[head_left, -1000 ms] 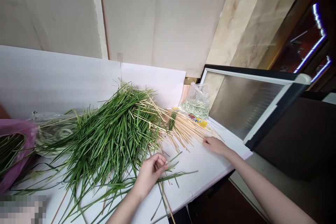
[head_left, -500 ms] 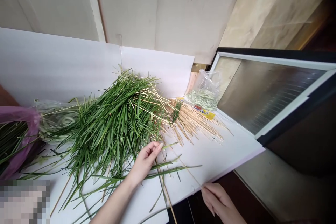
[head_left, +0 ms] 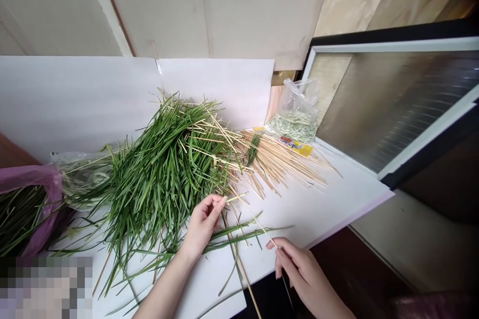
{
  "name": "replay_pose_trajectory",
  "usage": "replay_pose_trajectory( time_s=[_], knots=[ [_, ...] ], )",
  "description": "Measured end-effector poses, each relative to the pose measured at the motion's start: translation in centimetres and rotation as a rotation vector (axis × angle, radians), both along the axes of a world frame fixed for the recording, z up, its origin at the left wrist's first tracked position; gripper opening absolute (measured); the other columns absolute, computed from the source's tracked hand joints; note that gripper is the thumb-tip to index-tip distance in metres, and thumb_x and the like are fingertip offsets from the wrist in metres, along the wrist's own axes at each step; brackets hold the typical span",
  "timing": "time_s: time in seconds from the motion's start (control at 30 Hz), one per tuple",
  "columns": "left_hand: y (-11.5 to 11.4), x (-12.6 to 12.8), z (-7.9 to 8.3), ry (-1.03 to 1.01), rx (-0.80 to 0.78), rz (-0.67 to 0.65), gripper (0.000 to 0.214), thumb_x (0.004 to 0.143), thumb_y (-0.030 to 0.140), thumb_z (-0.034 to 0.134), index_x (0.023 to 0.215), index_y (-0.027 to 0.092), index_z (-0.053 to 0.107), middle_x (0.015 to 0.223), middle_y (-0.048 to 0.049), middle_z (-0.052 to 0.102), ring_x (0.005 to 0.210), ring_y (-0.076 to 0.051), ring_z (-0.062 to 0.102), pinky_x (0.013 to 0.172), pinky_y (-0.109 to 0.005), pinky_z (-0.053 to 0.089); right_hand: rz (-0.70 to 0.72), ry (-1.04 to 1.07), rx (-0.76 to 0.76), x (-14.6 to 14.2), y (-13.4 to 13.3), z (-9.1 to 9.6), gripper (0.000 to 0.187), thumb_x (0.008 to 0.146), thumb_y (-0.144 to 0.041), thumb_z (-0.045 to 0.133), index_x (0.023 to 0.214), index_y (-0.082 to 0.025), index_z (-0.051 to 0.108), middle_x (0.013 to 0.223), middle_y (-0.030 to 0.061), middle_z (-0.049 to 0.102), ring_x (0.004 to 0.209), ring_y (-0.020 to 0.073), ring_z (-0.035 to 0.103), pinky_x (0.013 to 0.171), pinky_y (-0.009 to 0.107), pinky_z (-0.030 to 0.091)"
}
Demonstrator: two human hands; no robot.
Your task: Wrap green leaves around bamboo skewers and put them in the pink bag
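Note:
A big heap of long green chive leaves (head_left: 164,169) lies across a white sheet (head_left: 299,209) on the counter. A spread of thin bamboo skewers (head_left: 288,167) lies to its right. My right hand (head_left: 299,271), near the sheet's front edge, pinches one bamboo skewer (head_left: 254,217) that points up and left toward the leaves. My left hand (head_left: 204,222) rests at the edge of the heap, fingers curled and pinched on a few leaf ends.
A clear plastic bag of pale green stems (head_left: 295,114) stands at the back right beside a glass-topped cabinet (head_left: 396,104). A purple bag with more greens (head_left: 26,204) is at the left. A white board (head_left: 75,94) leans against the wall behind.
My right hand left the skewer pile, drew one skewer back toward me, then moved up left with it. My left hand shifted slightly toward the leaf heap. The camera view tilted.

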State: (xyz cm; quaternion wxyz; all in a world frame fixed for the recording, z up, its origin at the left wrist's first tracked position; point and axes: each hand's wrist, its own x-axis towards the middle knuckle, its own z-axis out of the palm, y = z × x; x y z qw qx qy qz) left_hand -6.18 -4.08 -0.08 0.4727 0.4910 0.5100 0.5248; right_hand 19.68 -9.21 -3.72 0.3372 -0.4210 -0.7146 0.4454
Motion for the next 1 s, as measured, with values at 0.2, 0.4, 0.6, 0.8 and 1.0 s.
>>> replay_pose_trajectory(
  time_s=[0.2,0.4,0.6,0.8,1.0],
  knots=[
    [0.3,-0.9,-0.4,-0.049,0.051,0.120,0.043,0.087,0.060,0.063,0.081,0.019,0.054,0.057,0.0075,0.040,0.049,-0.008,0.033,0.046,-0.018,0.029,0.036,-0.167,0.194,-2.5,0.4,2.0,0.034,0.106,-0.032,0.040,0.073,-0.024,0.036,0.061,-0.0034,0.042,0.051,0.0176,0.039,0.051,0.028,0.027],
    [0.3,-1.0,-0.3,-0.361,-0.024,0.019,0.039,0.086,0.055,0.068,0.082,0.020,0.052,0.048,0.0121,0.030,0.040,-0.005,0.017,0.038,-0.016,0.019,0.050,-0.177,0.269,-2.8,1.7,1.1,0.040,0.106,-0.034,0.042,0.070,-0.024,0.030,0.063,-0.0014,0.041,0.055,0.0195,0.040,0.053,0.030,0.027],
    [0.2,-1.0,0.1,-0.503,-0.062,0.070,0.034,0.081,0.044,0.078,0.081,0.015,0.060,0.062,0.0060,0.049,0.047,-0.003,0.038,0.043,-0.014,0.031,0.075,-0.001,0.085,-1.6,2.7,-0.4,0.042,0.109,-0.043,0.038,0.073,-0.022,0.045,0.065,-0.0013,0.044,0.058,0.0187,0.044,0.056,0.028,0.033],
    [0.1,-0.9,0.1,-0.572,-0.102,0.118,0.035,0.076,0.039,0.084,0.094,0.015,0.067,0.060,0.0072,0.049,0.045,-0.002,0.037,0.042,-0.012,0.029,0.101,0.043,0.030,-1.3,2.8,-0.7,0.042,0.108,-0.043,0.040,0.072,-0.021,0.047,0.065,-0.0018,0.042,0.058,0.0178,0.040,0.056,0.028,0.030],
    [0.1,-1.0,0.5,-0.662,-0.091,0.224,0.042,0.064,0.036,0.092,0.093,0.016,0.070,0.055,0.0086,0.051,0.042,-0.001,0.038,0.037,-0.010,0.030,0.162,0.007,0.018,-1.0,2.9,-0.5,0.042,0.107,-0.042,0.041,0.071,-0.021,0.046,0.065,-0.0015,0.043,0.059,0.0182,0.042,0.057,0.029,0.030]
  ],
)
